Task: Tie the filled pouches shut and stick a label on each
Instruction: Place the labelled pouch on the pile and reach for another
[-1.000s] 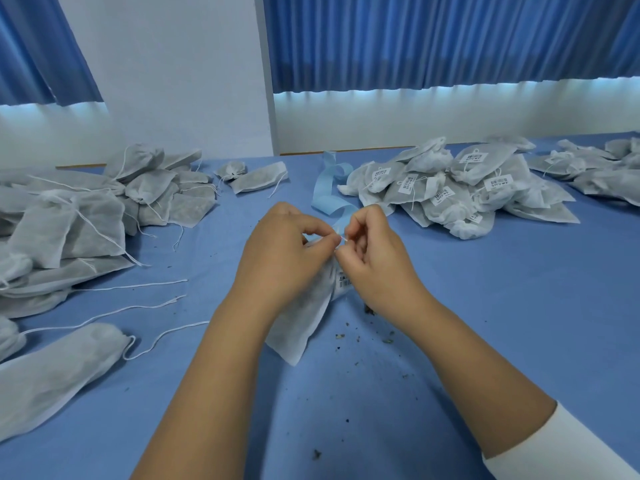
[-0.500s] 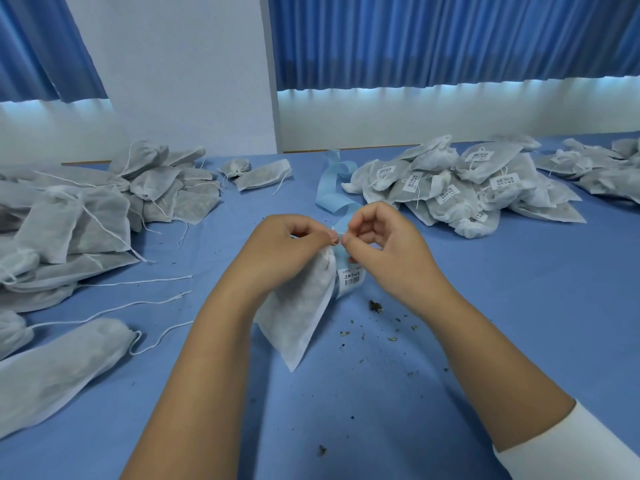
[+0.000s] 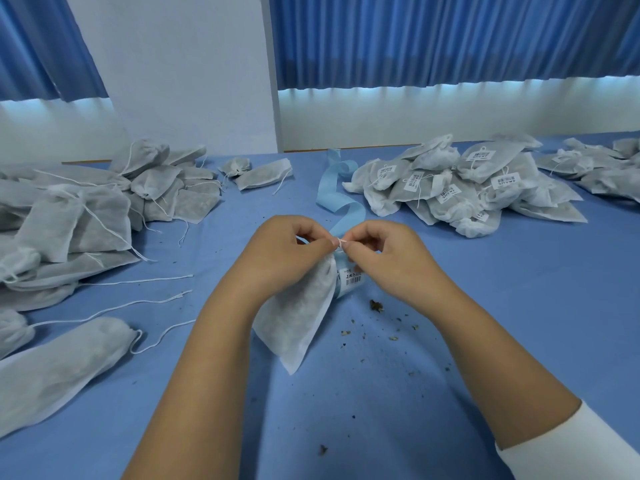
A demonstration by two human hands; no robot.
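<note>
Both hands meet fingertip to fingertip above the table: the left hand [image 3: 287,251] and the right hand [image 3: 391,258] each have the fingers curled in, with thumb and forefinger pinching the thin white drawstring [image 3: 341,242] where it comes out of the gathered neck of a pouch [image 3: 298,317]. That pouch, of white gauzy fabric with a dark filling showing through, hangs down from the pinch under the left hand and slants toward the person, its lower corner on or just over the blue table [image 3: 485,306]; which of the two cannot be told. Just under the right hand's fingers, touching the pouch's side, lies a barcode label [image 3: 351,277] on a pale blue backing strip [image 3: 337,199], which curls away beyond the hands. Below the right wrist, dark crumbs [image 3: 375,304] are scattered over the cloth. Beyond the right hand and off to its outer side sits a heap of tied pouches [image 3: 460,188], many bearing white barcode labels, and further out on that side another heap [image 3: 602,171] reaches the edge of view. Out past the left hand lies a spread of unlabelled pouches [image 3: 86,209] with loose strings trailing, and a long one [image 3: 62,368] lies nearer the person beside the left forearm. Two small pouches [image 3: 263,173] lie well beyond the left hand. A white sleeve [image 3: 571,445] covers the right upper forearm. Blue curtains [image 3: 450,36] hang behind the table.
</note>
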